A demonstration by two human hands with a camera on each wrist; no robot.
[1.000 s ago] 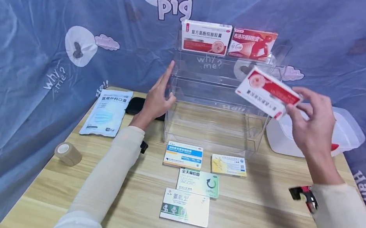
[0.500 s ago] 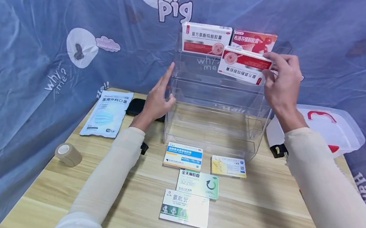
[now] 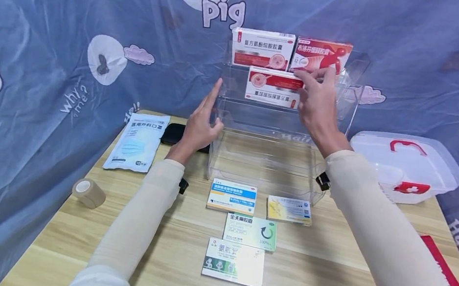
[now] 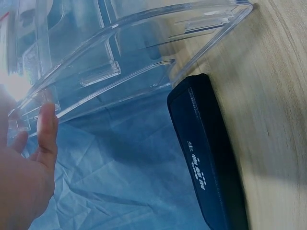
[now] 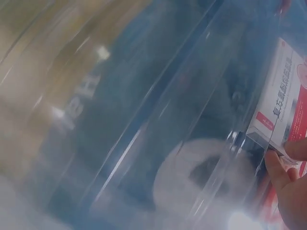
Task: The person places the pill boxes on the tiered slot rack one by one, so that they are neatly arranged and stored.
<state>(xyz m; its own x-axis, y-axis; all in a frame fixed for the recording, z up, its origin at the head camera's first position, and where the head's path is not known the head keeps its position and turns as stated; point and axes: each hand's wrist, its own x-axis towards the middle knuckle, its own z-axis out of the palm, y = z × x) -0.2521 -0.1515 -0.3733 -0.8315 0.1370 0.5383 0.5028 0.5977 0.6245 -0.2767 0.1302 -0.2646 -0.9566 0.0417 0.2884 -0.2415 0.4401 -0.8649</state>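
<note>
Both hands are working at the clear shelf rack (image 3: 279, 121): the right hand (image 3: 317, 107) is pinching a red-and-white medicine box (image 3: 272, 86) on the middle tier, while the left hand (image 3: 202, 123), fingers straight, is pressing the rack's left wall.

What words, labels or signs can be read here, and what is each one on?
"pig": backdrop.
"why? me?": backdrop, at left.
"复方氨酚烷胺胶囊": white box on the top shelf.
"布洛芬缓释胶囊": red box beside it.
"医用外科口罩": mask pack.
"全天麻胶囊": green box.
Red cross: first-aid case.
Box held by the right hand: upside down, blurred.
Other boxes: too small.
</note>
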